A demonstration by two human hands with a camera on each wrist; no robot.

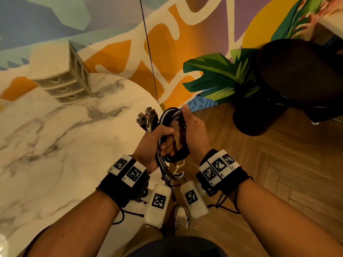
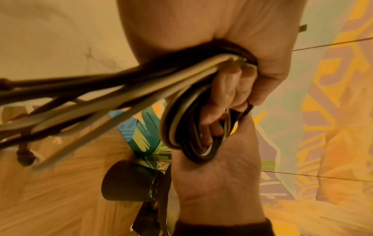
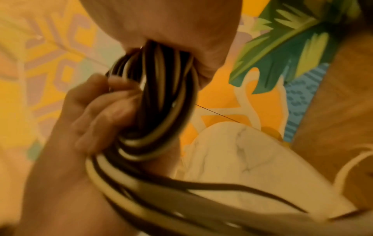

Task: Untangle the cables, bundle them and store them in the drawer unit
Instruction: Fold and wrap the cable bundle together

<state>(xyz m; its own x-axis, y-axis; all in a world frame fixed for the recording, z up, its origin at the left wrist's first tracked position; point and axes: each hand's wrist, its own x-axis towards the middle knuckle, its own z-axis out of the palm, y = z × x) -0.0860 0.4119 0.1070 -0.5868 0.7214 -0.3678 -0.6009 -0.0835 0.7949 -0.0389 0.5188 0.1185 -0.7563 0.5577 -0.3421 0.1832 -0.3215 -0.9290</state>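
Note:
A coil of black and white cables [image 1: 172, 127] hangs in the air just off the marble table's right edge. My left hand [image 1: 157, 140] grips one side of it, fingers curled round the strands [image 2: 232, 89]. My right hand [image 1: 194, 132] holds the coil's other side with its thumb pointing up; the loop [image 3: 161, 103] runs out of its palm [image 3: 181, 32]. A cluster of connectors [image 1: 146, 117] sticks up above my left fist, and loose ends [image 1: 174, 173] dangle below between my wrists. The beige drawer unit [image 1: 63, 76] stands at the table's far left with its drawers closed.
The round marble table [image 1: 65, 145] lies to my left. A black stool [image 1: 297, 80] stands to the right on the wooden floor [image 1: 278, 173]. A thin black cord [image 1: 148, 52] runs down the painted wall behind the table.

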